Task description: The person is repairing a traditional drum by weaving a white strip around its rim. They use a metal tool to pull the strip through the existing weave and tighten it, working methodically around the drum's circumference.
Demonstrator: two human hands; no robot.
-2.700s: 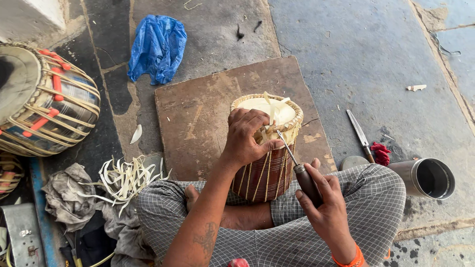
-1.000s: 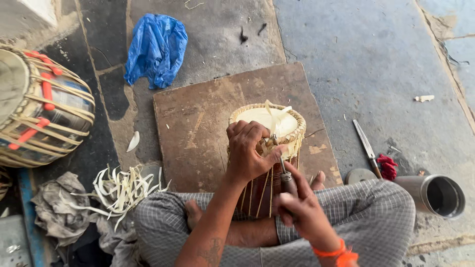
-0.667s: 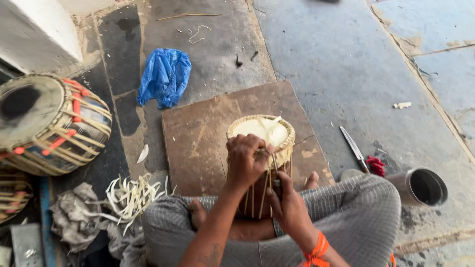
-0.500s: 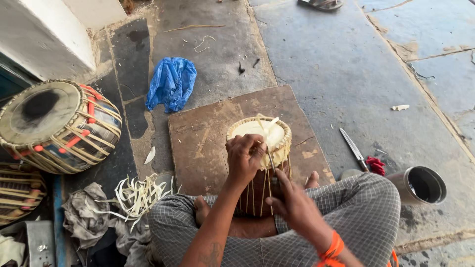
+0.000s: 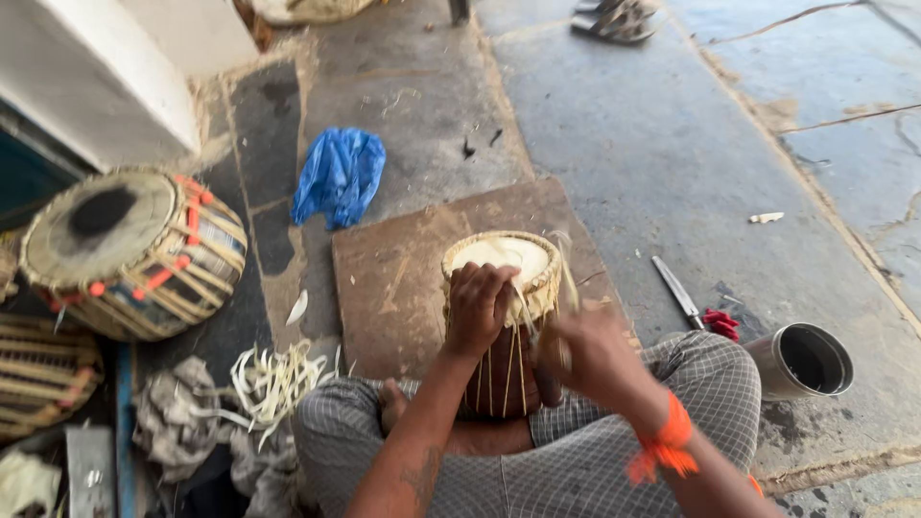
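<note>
Here, steel cup empty, left hand gripping drum

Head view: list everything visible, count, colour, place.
small drum: 1, brown body, pale lacing, on the board between the knees
wooden board: 1, brown, on the floor
large drum: 1, tan with orange ties, far left
plastic bag: 1, blue, above the board
pale strips: a pile, whitish, left of the knee
knife: 1, grey, right of the board
metal cup: 1, steel, lying at right
sandals: a pair, grey, top
left hand: gripping the small drum's rim
right hand: blurred, beside the small drum
</note>
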